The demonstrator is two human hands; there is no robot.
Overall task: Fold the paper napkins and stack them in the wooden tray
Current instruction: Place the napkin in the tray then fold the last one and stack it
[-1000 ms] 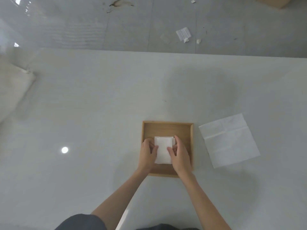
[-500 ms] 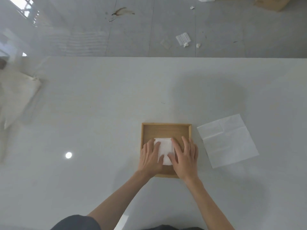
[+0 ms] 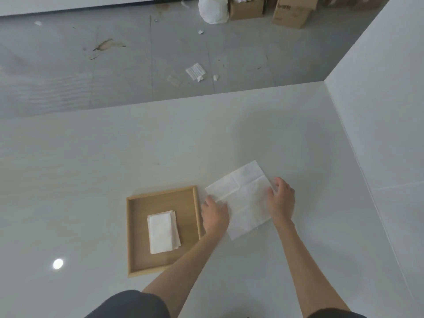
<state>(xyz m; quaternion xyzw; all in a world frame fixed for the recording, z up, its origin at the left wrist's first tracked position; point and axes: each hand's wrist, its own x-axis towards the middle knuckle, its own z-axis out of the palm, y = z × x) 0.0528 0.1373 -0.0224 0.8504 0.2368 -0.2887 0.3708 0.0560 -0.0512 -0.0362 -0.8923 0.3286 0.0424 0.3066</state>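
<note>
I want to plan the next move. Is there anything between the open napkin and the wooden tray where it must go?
Nothing loose lies between them. Only the raised rim of the wooden tray separates the open napkin from the folded stack; the left hand rests at the napkin's left edge beside that rim.

A: One view, head-worn. Faces forward and steeply down onto the tabletop.
B: Range?
A: Close. Both forearms enter from the bottom edge; wooden tray sits low, left of centre.
B: Lens?
A: Wide. Floor and cardboard boxes fill the top.
</note>
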